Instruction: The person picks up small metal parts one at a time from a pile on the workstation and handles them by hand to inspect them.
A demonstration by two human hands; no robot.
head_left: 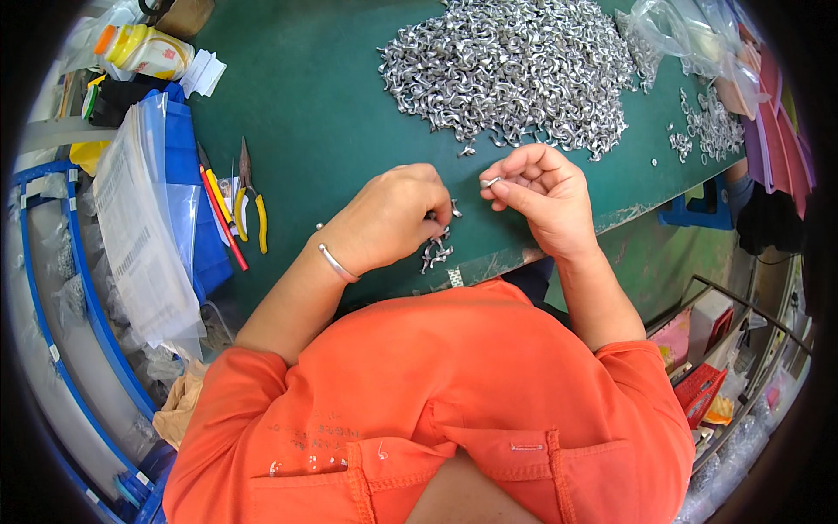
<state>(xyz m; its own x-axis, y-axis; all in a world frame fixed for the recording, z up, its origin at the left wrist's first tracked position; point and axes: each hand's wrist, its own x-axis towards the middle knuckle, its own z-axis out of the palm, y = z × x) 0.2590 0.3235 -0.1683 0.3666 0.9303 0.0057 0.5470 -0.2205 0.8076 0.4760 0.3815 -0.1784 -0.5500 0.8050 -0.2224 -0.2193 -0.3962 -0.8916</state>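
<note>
My right hand (550,196) pinches a small curved silver metal piece (491,182) between thumb and forefinger, above the table's near side. To its left, my left hand (393,210) is closed, fingers curled downward close to the tabletop; what they grip is mostly hidden. One silver piece (456,209) shows right beside those fingertips. Just below them, a few loose silver pieces (436,252) lie near the table edge. Beyond both hands rises a big heap of similar curved silver pieces (511,74).
Yellow-handled pliers (247,192) and a red pen-like tool (225,218) lie on the green table (288,79) at left, beside plastic-sleeved papers (144,227). A yellow bottle (144,52) lies far left. Small silver rings (711,127) and clear plastic bags (672,31) are at right.
</note>
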